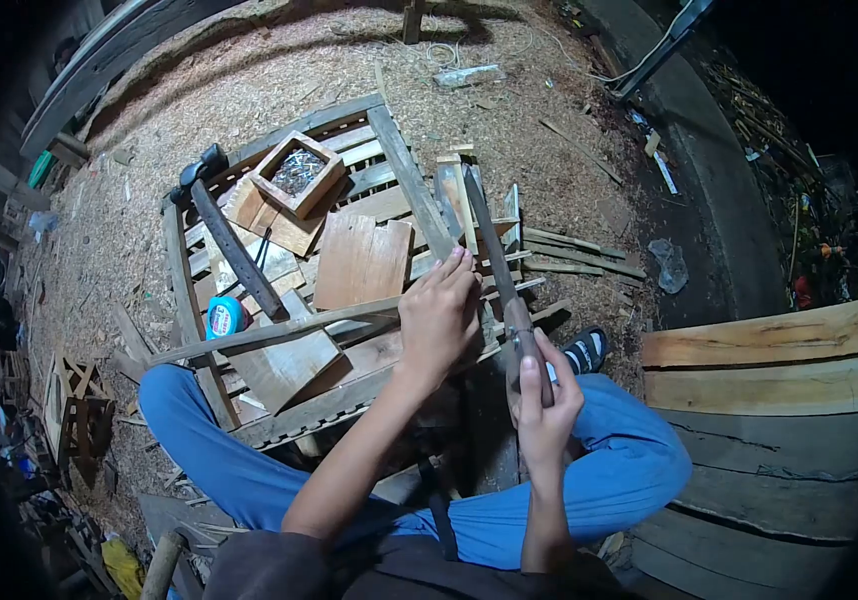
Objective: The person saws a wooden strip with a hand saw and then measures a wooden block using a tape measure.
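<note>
My right hand (546, 400) is wrapped round the handle of a long-bladed knife (494, 240), whose blade points up and away. My left hand (437, 310) is closed at the lower end of a narrow pale wood strip (466, 208), just left of the blade. The strip leans against a small wooden piece on the edge of a slatted wooden frame (399, 150). What lies under my left palm is hidden. Left of my left hand, a flat brown board (361, 262) rests on the slats.
On the frame are a wooden box of nails (325, 174), a hammer (234, 240) and a blue-lidded container (224, 317). Thin sticks (584, 257) lie to the right. Wide planks (769, 345) stand at the right edge. Wood shavings cover the ground.
</note>
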Action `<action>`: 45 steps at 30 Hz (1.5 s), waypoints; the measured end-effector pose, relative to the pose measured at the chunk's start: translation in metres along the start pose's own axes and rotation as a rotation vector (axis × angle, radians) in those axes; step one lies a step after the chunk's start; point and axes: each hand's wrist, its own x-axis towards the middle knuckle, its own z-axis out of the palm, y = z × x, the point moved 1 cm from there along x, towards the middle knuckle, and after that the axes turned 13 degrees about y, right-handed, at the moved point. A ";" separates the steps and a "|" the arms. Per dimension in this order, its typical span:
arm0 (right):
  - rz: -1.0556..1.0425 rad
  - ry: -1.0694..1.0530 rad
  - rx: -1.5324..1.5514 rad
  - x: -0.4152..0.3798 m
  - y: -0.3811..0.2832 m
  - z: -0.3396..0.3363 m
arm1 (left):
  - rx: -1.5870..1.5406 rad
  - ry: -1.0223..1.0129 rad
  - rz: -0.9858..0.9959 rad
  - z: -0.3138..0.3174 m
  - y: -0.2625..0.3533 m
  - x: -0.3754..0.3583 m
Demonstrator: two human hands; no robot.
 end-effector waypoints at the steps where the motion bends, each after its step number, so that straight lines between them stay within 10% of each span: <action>1: -0.007 -0.007 -0.015 -0.004 0.001 -0.004 | 0.000 -0.009 -0.022 -0.001 0.001 0.001; 7: 0.083 0.033 -0.025 -0.039 0.021 -0.045 | 0.015 -0.002 -0.006 0.004 -0.002 -0.003; 10: -0.200 -0.011 -0.053 0.002 0.023 -0.006 | 0.004 0.018 -0.023 0.002 0.001 -0.001; 19: 0.177 0.041 0.032 -0.052 0.019 -0.047 | -0.016 -0.022 -0.079 -0.002 0.005 0.000; 28: -0.094 0.017 -0.051 -0.029 0.005 -0.022 | -0.013 -0.021 -0.070 0.000 0.004 0.000; 30: 0.163 0.026 -0.028 -0.048 0.012 -0.042 | -0.011 -0.038 -0.073 0.000 0.004 -0.001; 45: 0.103 0.086 0.000 -0.029 0.017 -0.029 | -0.041 -0.017 -0.022 0.001 0.001 -0.003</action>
